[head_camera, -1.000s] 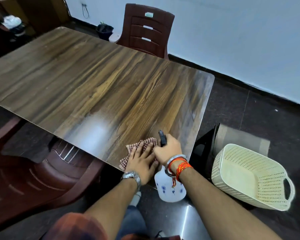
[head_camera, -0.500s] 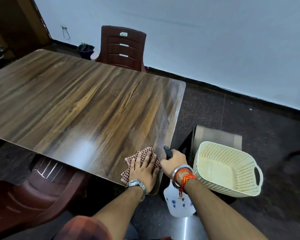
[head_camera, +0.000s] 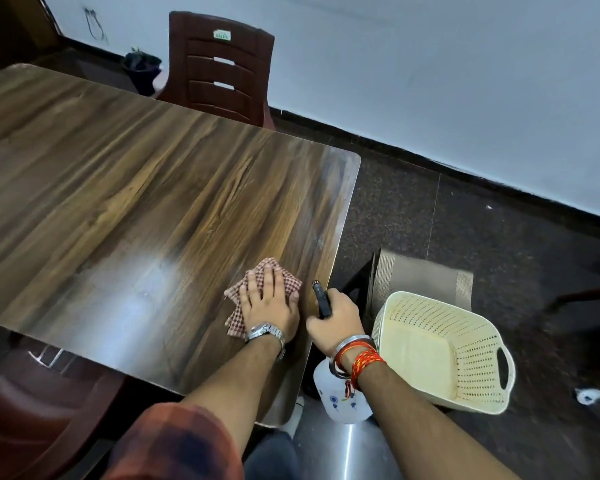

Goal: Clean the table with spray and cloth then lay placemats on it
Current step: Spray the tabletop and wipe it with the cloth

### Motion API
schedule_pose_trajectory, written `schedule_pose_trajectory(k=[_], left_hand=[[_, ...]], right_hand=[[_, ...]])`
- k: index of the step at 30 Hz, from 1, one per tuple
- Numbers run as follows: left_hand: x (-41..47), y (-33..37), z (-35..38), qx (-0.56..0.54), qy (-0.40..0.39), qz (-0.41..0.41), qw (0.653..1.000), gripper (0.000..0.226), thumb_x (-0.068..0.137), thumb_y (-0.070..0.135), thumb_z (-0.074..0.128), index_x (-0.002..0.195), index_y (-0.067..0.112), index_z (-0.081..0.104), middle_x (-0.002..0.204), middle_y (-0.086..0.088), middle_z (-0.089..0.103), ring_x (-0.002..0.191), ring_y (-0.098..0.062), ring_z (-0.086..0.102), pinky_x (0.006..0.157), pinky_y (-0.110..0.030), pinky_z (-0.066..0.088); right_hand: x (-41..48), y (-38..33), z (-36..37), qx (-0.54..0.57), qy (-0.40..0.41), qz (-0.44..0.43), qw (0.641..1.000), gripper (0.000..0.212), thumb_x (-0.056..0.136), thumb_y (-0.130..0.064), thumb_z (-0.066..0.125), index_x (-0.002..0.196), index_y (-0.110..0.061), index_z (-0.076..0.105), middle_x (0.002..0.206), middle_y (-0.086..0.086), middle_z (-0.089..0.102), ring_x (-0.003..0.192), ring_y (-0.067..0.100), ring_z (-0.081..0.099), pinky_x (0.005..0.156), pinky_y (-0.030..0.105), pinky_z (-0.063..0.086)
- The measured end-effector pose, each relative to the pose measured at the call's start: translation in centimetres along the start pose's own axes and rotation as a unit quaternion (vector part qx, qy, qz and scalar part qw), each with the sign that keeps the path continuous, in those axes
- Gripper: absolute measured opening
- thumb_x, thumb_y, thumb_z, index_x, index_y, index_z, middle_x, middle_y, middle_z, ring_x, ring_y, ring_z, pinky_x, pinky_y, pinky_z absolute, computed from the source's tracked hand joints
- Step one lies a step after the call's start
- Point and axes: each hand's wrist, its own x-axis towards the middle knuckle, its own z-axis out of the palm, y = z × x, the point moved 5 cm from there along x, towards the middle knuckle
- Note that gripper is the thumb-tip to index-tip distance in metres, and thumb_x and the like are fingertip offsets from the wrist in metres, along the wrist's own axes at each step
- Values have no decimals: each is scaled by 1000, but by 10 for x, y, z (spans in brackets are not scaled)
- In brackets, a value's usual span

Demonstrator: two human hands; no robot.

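Note:
A long wood-grain table (head_camera: 125,188) fills the left of the view. My left hand (head_camera: 269,301) lies flat, fingers spread, on a red-and-white checked cloth (head_camera: 234,294) near the table's right edge. My right hand (head_camera: 336,318) grips a white spray bottle (head_camera: 340,400) with a black nozzle, held just off the table's right edge, its body hanging below my wrist. Beige placemats (head_camera: 420,277) stand on the floor behind a basket, to the right of the table.
A cream perforated plastic basket (head_camera: 440,348) sits on the dark floor right of the bottle. One dark red plastic chair (head_camera: 222,67) stands at the table's far side, another (head_camera: 32,420) at the near left. A white wall runs along the back.
My left hand has slid the cloth further onto the table, away from the near edge. The view has shifted, showing more of the floor and basket. My right hand still holds the bottle.

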Motion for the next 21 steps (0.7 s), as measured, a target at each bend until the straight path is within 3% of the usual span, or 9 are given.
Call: schedule_pose_trajectory(k=[4,7,12,15,17,21], left_hand=[[53,35,2,28,-19,92,995,74,86,56,8,154,27,14,163,4,7,148,-29,-2,118,-49,-2],[96,67,1,35,-30,145,988,85,75,55,-2,154,28,14,163,6,8,149,-28,0,118,-50,1],[163,106,-5,38,-37,169,984,88,71,51,-9,154,30,10,162,10,4,149,-26,-1,119,-45,-2],[197,123,-3,68,-43,179,981,65,93,50,14,155,31,8,163,9,0,148,-27,-4,119,-47,-1],[222,135,-6,58,-44,181,981,63,96,48,27,155,32,9,163,9,1,148,-28,-3,119,-49,0],[273,158,-6,52,-28,190,980,65,94,52,27,154,32,13,162,9,8,148,-28,2,118,-51,2]], right_hand=[[44,3,-6,7,20,20,1000,19,71,-13,60,68,-20,42,82,8,53,71,22,46,58,27,32],[86,0,-15,6,27,29,999,15,70,-12,59,71,-17,45,84,8,54,74,22,47,66,25,32],[156,-16,-33,-10,34,17,999,16,64,-22,54,74,-16,44,88,9,53,76,25,47,64,24,28],[196,-18,-46,-14,67,18,998,16,75,-13,60,76,-13,44,87,10,51,83,31,51,65,24,26],[219,-18,-55,-7,91,8,996,17,78,-12,61,77,-12,44,86,10,51,84,32,52,62,22,24],[247,-10,-68,-9,94,15,995,18,77,-15,62,84,-12,45,94,11,53,83,27,49,68,25,31]])
